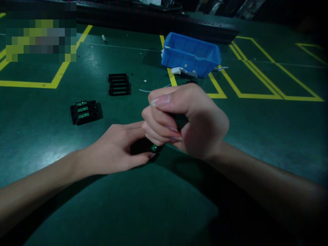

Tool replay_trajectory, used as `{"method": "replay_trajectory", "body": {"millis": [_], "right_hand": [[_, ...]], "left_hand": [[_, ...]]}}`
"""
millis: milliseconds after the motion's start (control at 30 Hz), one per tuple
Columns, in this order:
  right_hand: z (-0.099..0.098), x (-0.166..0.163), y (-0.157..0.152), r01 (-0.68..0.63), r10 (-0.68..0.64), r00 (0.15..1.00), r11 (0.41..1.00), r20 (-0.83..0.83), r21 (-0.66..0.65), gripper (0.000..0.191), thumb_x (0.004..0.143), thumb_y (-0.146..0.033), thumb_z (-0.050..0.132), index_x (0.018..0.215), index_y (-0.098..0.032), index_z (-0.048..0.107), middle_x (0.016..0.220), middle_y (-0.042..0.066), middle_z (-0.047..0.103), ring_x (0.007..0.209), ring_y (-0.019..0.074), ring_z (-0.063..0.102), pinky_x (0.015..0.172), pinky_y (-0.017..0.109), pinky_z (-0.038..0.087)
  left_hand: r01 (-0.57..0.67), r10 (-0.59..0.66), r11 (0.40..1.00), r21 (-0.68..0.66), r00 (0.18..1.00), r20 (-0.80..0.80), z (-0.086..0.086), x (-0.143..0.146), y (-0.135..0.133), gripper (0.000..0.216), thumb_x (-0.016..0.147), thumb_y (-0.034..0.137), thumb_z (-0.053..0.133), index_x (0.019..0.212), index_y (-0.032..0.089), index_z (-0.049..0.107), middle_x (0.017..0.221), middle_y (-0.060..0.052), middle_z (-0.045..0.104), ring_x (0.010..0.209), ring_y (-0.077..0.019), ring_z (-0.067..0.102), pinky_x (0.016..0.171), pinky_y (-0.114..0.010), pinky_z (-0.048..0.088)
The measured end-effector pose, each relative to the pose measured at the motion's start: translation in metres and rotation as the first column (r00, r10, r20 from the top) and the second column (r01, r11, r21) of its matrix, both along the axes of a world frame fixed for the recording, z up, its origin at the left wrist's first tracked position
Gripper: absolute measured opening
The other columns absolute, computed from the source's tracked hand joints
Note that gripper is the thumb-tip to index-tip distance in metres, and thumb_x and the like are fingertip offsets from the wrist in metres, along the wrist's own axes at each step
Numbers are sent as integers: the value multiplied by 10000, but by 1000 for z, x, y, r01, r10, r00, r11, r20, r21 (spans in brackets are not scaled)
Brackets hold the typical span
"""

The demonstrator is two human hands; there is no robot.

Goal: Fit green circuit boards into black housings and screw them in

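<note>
My left hand (119,147) rests low on the green surface, its thumb and fingers around a dark holder with a small green circuit board (154,148) in it. Most of that holder is hidden behind my hands. Directly above it, my right hand (197,119) is curled into a fist, thumb on top. Whatever the right fingers hold, if anything, does not show. To the left lies a black holder (86,112) with three green boards in it. Beyond it is a black slotted frame (119,84) with no boards visible.
A blue bin (191,54) stands at the back, with torn white tape (184,71) on its front. Yellow tape lines (258,95) mark the green surface. A dark rail (153,22) runs along the far edge. A thin white strand (146,90) lies behind my right hand.
</note>
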State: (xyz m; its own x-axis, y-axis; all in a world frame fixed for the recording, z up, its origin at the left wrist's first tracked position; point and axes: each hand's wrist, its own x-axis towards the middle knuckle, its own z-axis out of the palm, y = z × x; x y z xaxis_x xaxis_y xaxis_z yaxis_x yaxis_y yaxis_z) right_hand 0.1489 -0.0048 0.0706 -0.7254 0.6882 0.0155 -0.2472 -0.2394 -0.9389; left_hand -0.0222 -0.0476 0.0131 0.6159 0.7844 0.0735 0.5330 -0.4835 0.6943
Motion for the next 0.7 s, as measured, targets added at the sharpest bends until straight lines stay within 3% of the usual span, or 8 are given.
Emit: {"method": "replay_trajectory", "body": {"millis": [233,333,400,500,567,700], "right_hand": [[-2,1,-1,-2,1,1000,999,9,40,458,918,-127,437,472,-201,368,448,-33,341,414,89,313,431,233,328],[-3,1,-2,25,-25,1000,999,1,43,442,898,-123,434,467,-195,369,439,-37,349,407,76,311,429,245,313],[-4,2,-3,34,-33,999,998,-7,52,427,888,-139,441,471,-186,362,438,-44,347,410,64,318,441,249,310],[-6,2,-5,46,-47,999,996,12,74,399,881,-233,486,503,-185,368,460,-54,349,420,53,323,465,266,315],[-7,2,-6,82,-87,994,993,65,86,401,871,-296,514,510,-197,373,465,-48,348,428,64,323,463,274,316],[-9,-1,-7,165,-178,976,980,125,112,430,875,-368,542,508,-222,373,452,-28,321,437,105,300,430,272,290]], "left_hand": [[19,-18,997,69,1000,-18,-3,-1,0,308,892,303,665,1197,266,652,1150,18,703,922,-134,683,723,-221,496],[25,-20,980,196,1000,-24,-4,-1,-3,302,897,309,665,1194,264,638,1099,11,711,864,-137,688,702,-245,505],[11,-2,938,348,1000,-28,-5,-2,-6,298,896,304,670,1185,243,627,1035,0,720,824,-152,693,694,-272,517],[24,5,819,573,999,-49,-4,-4,-13,266,875,291,696,1114,186,643,1000,-41,734,832,-186,709,680,-298,540],[56,3,764,643,996,-90,-3,-5,-19,240,867,293,705,1066,165,663,1005,-61,741,839,-197,717,667,-306,556],[88,86,734,673,972,-221,-3,0,-29,239,890,296,673,1096,175,684,1019,-59,748,815,-214,719,624,-343,576]]}}
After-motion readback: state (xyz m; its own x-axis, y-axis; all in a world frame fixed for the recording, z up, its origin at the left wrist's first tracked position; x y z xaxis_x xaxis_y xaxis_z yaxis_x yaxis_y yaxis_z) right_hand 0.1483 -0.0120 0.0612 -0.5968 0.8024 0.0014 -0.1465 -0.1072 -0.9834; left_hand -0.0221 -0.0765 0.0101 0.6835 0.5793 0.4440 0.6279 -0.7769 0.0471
